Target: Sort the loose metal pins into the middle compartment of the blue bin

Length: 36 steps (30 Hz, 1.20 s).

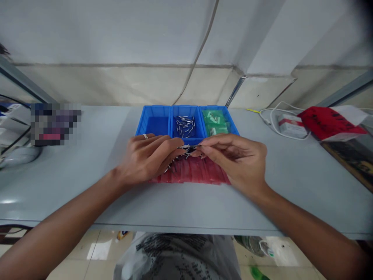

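Observation:
My left hand (151,157), a ring on one finger, pinches several thin silvery rivets (188,147) over the desk's middle. Facing it, my right hand (236,161) has thumb and fingers closed on the same small cluster; which rivets each hand holds cannot be made out. More loose metal pieces show below the left fingers, partly hidden. Under both hands lie flat red plastic bags (198,171) in an overlapping row. Just behind stand three joined blue bins: a left bin (157,124), a middle one with loose rivets (185,125), and a right one with green packets (215,120).
On the right of the grey desk (186,206) are a white cable, a small white box (293,125) and a red package (329,122). A computer mouse (23,155) and a blurred-out patch are at the left. The wall rises behind the bins.

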Each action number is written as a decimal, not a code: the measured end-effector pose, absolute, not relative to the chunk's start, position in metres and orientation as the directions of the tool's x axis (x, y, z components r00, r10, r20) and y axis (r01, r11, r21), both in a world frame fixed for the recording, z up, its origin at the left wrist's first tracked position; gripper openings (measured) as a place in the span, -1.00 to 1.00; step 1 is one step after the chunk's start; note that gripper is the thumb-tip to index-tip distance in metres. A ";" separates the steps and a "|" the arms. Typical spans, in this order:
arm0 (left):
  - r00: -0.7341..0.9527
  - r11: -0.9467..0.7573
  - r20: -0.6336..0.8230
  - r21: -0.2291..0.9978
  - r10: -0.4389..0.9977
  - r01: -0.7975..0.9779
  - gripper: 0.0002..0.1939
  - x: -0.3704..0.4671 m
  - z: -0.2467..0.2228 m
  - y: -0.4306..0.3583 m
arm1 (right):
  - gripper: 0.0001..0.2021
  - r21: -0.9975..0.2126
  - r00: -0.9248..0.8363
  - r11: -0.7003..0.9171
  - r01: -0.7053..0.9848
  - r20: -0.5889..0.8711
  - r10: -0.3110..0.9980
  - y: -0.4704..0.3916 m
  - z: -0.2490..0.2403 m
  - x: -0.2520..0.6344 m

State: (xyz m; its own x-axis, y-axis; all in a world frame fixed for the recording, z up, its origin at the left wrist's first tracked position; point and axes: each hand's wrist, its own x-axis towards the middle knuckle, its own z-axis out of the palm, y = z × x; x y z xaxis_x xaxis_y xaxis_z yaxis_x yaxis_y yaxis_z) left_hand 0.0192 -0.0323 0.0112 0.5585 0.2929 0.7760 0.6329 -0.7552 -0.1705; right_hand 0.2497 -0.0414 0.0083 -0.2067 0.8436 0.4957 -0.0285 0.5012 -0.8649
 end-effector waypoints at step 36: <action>0.471 -0.728 0.811 -0.084 0.346 0.680 -0.67 0.016 0.013 -0.032 | -0.70 -0.912 -0.215 0.373 -0.173 0.405 0.889 -0.026 0.003 0.255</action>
